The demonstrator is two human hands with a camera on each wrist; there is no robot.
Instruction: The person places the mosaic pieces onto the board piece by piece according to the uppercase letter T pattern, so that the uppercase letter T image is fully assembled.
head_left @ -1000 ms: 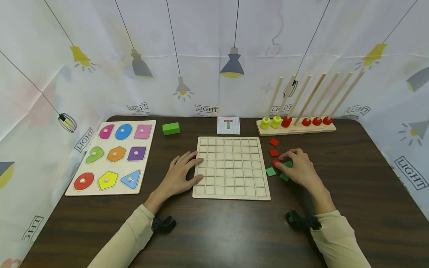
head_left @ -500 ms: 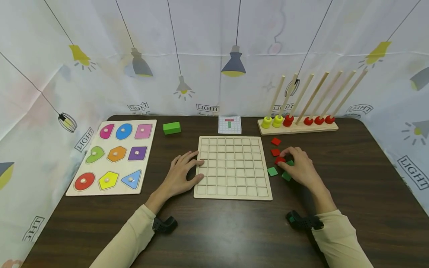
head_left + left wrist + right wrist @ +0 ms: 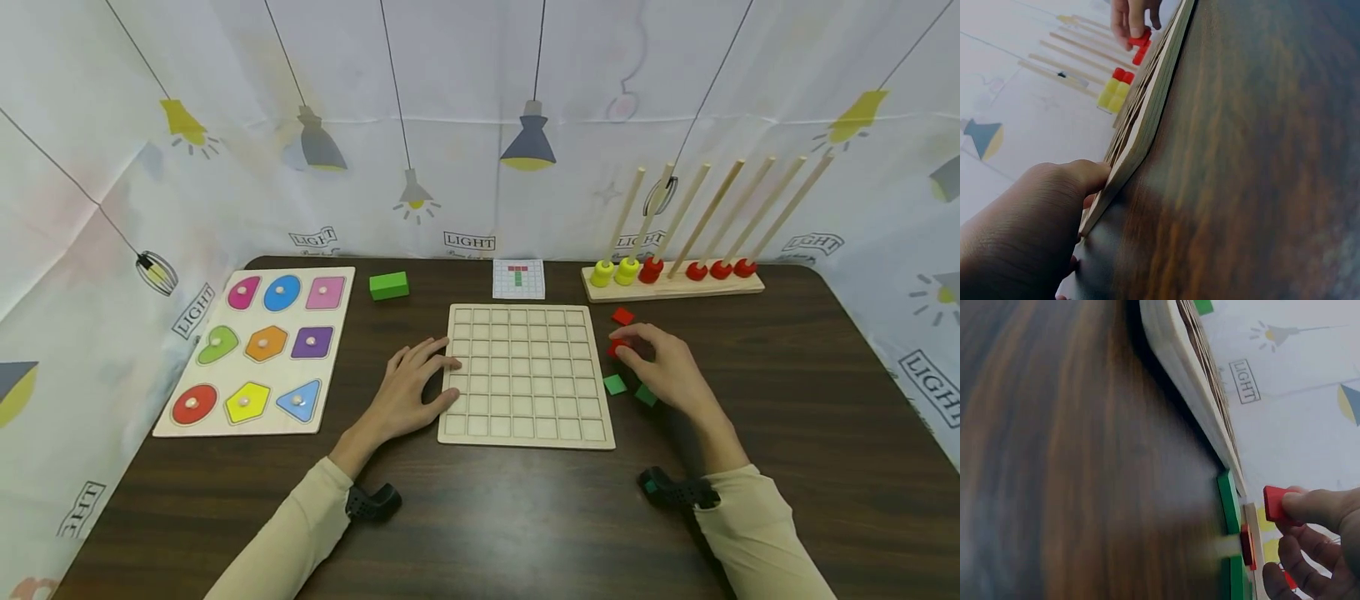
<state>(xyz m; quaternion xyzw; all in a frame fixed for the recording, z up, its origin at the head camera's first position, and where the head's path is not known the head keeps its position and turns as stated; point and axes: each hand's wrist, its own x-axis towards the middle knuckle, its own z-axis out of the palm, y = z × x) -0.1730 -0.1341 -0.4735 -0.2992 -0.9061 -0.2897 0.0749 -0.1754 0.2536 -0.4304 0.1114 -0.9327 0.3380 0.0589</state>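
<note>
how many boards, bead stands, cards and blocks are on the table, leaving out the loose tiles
Boards: 2 (wooden grid board, shape puzzle board)
Bead stands: 1 (wooden peg-and-bead stand)
Cards: 1 (T-pattern card)
Blocks: 1 (green rectangular block)
Total: 5

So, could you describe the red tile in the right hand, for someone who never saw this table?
On the dark table, find the pale wooden grid board. Just right of it, the right hand pinches the red square tile between thumb and finger. It is held up, while the green tiles and the farther red tile lie on the table.
</note>
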